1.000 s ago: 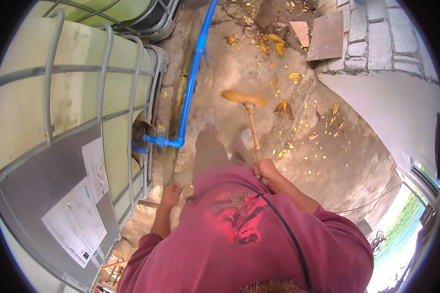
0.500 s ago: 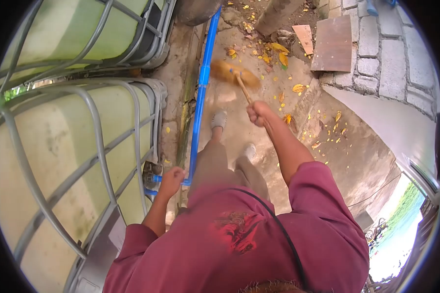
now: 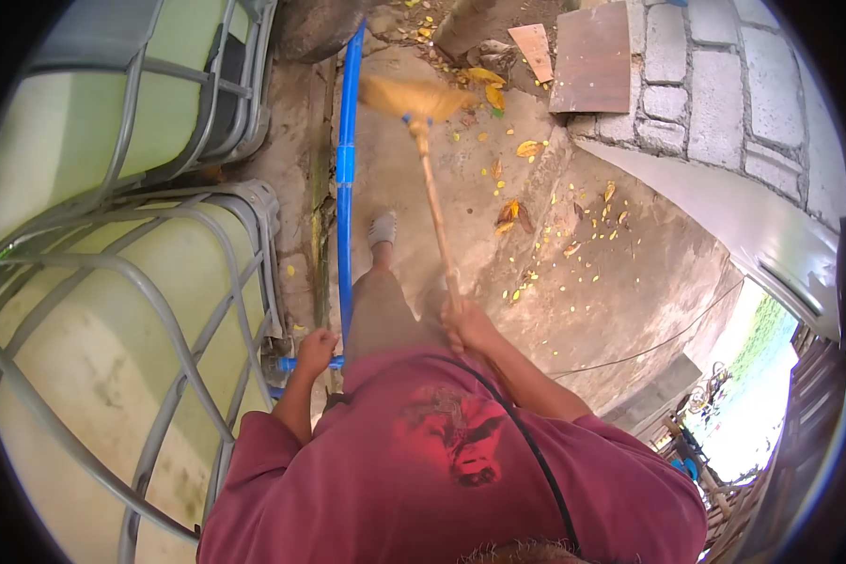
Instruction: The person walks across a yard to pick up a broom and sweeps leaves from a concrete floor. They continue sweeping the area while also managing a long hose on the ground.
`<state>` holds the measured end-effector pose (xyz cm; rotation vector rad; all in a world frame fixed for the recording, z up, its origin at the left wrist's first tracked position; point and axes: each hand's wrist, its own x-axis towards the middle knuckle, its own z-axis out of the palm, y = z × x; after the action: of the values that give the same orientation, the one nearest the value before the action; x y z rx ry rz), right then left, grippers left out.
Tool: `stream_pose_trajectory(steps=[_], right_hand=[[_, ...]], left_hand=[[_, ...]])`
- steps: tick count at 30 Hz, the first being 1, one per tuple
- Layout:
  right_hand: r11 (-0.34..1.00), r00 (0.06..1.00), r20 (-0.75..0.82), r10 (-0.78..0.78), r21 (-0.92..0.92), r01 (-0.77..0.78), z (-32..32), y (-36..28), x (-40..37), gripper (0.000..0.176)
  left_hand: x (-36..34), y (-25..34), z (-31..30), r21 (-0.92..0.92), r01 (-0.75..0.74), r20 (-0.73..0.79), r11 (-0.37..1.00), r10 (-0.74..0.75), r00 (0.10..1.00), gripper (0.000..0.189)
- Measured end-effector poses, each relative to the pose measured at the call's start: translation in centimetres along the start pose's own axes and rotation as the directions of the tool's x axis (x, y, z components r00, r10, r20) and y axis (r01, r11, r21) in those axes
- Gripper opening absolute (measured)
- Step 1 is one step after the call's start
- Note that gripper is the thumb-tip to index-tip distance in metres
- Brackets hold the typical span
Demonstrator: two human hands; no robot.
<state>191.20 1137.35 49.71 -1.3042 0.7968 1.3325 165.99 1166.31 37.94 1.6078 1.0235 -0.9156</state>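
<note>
My right hand (image 3: 468, 327) is wrapped round the wooden handle of a broom (image 3: 432, 202), close in front of my waist. The handle runs forward to a wide, tan bristle head (image 3: 414, 99), blurred by motion, over the concrete floor beside the blue pipe. Blue binding shows where the bristles meet the handle. My left hand (image 3: 317, 350) hangs at my left side with its fingers curled in, and nothing shows in it. Just below it lies a short cross piece of blue pipe (image 3: 301, 363). Yellow fallen leaves (image 3: 529, 148) lie to the right of the broom.
Caged pale tanks (image 3: 113, 329) line my left side. A long blue pipe (image 3: 346, 207) runs along the floor beside them. Ahead right, a brown board (image 3: 592, 61) leans near a block wall (image 3: 714, 103). A thin cable (image 3: 663, 348) crosses the ground at right.
My right hand has drawn back toward my waist with the broom, so more handle shows. The bristle head has shifted left in view. My left hand stays low, curled.
</note>
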Motion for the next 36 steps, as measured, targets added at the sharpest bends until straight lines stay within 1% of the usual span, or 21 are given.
stream_pose_trajectory(steps=[1,4,6,7,9,10,13,14,17,19,20,22,23,25,26,28,30,31,34,35,36], right_hand=[[0.991,0.996,0.079,0.046,0.119,-0.055,-0.2,0.9,-1.5,0.007],[0.931,0.98,0.132,0.148,0.315,-0.183,-1.6,-0.1,0.4,0.005],[0.734,0.913,0.366,0.179,0.568,-0.372,-6.4,0.7,10.3,0.018],[0.656,0.896,0.383,0.226,0.62,-0.43,-7.0,-3.7,12.7,0.028],[0.614,0.936,0.323,0.14,0.714,-0.338,-9.3,-10.7,18.9,0.032],[0.644,0.972,0.218,0.092,0.731,-0.225,-10.6,-14.3,21.2,0.032],[0.545,0.991,0.076,-0.109,0.838,-0.004,-14.4,-20.0,23.5,0.027],[0.545,0.984,0.013,-0.177,0.834,0.087,-15.3,-20.4,23.1,0.025],[0.734,0.961,-0.147,-0.234,0.622,0.274,-17.2,-16.8,18.9,0.023],[0.801,0.962,-0.137,-0.235,0.534,0.272,-20.8,-9.2,16.2,0.015],[0.834,0.941,-0.218,-0.261,0.44,0.333,-21.9,-4.9,13.2,0.007],[0.863,0.938,-0.241,-0.248,0.385,0.327,-24.5,5.6,8.0,0.012],[0.923,0.915,-0.314,-0.252,0.207,0.325,-25.3,11.3,5.4,0.015],[0.94,0.937,-0.325,-0.126,0.262,0.218,-25.8,22.7,-1.8,0.015],[0.983,0.924,-0.368,-0.109,0.098,0.155,-25.3,27.3,-5.9,0.017],[0.972,0.904,-0.4,0.151,0.226,-0.063,-23.1,36.9,-12.6,0.016],[0.984,0.891,-0.42,0.174,0.099,-0.146,-21.0,43.5,-18.5,0.016],[0.96,0.866,-0.415,0.278,0.14,-0.241,-20.2,44.5,-21.0,0.016],[0.897,0.802,-0.412,0.432,0.104,-0.43,-19.5,50.8,-22.5,0.017],[0.876,0.785,-0.415,0.459,0.063,-0.478,-19.7,53.6,-21.7,0.018],[0.769,0.679,-0.38,0.628,0.167,-0.617,-19.9,59.0,-18.3,0.022]], left_hand=[[0.2,0.3,-0.3,0.059,-0.004,0.02,0.998,0.002,1.0,0.031],[1.0,1.7,-0.8,0.206,-0.047,0.048,0.977,0.038,0.998,0.032],[1.4,3.8,-1.4,0.255,-0.108,0.02,0.961,0.106,0.994,0.033],[1.4,4.9,-1.5,0.232,-0.122,0.001,0.965,0.125,0.992,0.033],[0.6,7.5,-1.9,0.193,-0.147,-0.038,0.97,0.157,0.987,0.033],[-0.1,8.9,-2.0,0.147,-0.164,-0.057,0.976,0.173,0.983,0.031],[-2.7,10.7,-1.4,0.012,-0.178,-0.069,0.984,0.179,0.981,0.026],[-3.1,10.4,-1.3,0.085,-0.147,-0.03,0.986,0.15,0.988,0.028],[-3.1,8.0,-0.6,0.297,-0.104,0.045,0.949,0.095,0.994,0.034],[-1.7,4.8,-0.4,0.453,-0.11,0.05,0.885,0.098,0.994,0.035],[-1.9,4.8,-0.6,0.509,-0.121,0.071,0.852,0.098,0.993,0.036],[-2.1,5.1,-0.3,0.611,-0.142,0.111,0.779,0.093,0.989,0.037],[-2.1,5.2,-0.2,0.622,-0.143,0.115,0.77,0.091,0.989,0.037],[-1.5,6.4,-0.2,0.659,-0.151,0.125,0.736,0.091,0.988,0.038],[-1.2,7.6,-0.3,0.677,-0.181,0.121,0.713,0.135,0.983,0.037],[-1.0,10.1,0.3,0.714,-0.235,0.124,0.659,0.211,0.97,0.035],[-1.7,14.7,1.8,0.667,-0.213,0.11,0.714,0.188,0.976,0.034],[-2.2,16.5,2.6,0.641,-0.2,0.097,0.741,0.181,0.979,0.034],[-0.6,18.7,3.9,0.679,-0.384,0.184,0.625,0.361,0.914,0.034],[-2.3,21.4,5.5,0.711,-0.363,0.216,0.603,0.304,0.928,0.035],[-3.1,22.7,6.9,0.721,-0.393,0.239,0.571,0.329,0.914,0.035]])
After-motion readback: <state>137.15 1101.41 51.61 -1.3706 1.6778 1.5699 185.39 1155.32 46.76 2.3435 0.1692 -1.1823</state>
